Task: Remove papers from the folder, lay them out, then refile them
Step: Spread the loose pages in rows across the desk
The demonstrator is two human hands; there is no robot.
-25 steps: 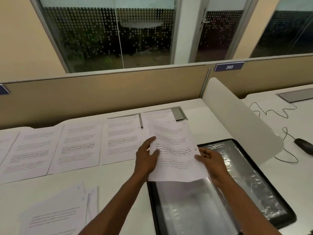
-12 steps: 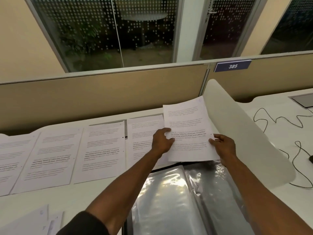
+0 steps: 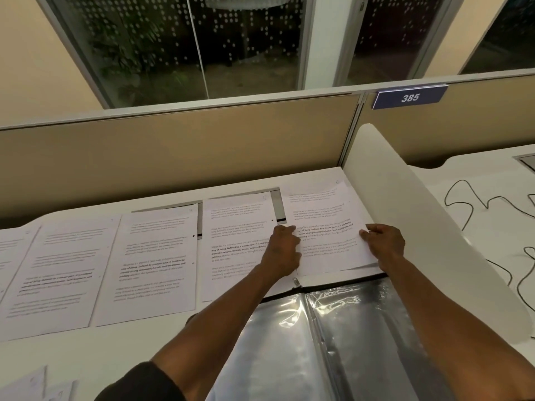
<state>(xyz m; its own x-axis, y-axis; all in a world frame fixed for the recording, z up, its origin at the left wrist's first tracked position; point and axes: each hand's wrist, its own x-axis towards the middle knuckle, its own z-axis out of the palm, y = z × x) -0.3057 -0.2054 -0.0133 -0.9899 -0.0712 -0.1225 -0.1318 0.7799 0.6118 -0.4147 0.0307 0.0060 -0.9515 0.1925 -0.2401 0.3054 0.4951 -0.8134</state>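
Observation:
An open black folder with shiny clear sleeves lies at the front of the white desk. Just beyond its top edge a printed sheet rests at the right end of a row of laid-out papers. My left hand pinches the sheet's left edge, and my right hand holds its right edge. The sheet lies nearly flat on the desk, its near edge slightly lifted over the folder.
A white curved divider stands right of the sheet. A tan partition with a "385" label closes the back. Loose papers lie at the front left. Black cables run over the neighbouring desk.
Both hands carried the sheet from above the folder forward and down to the desk at the right end of the row.

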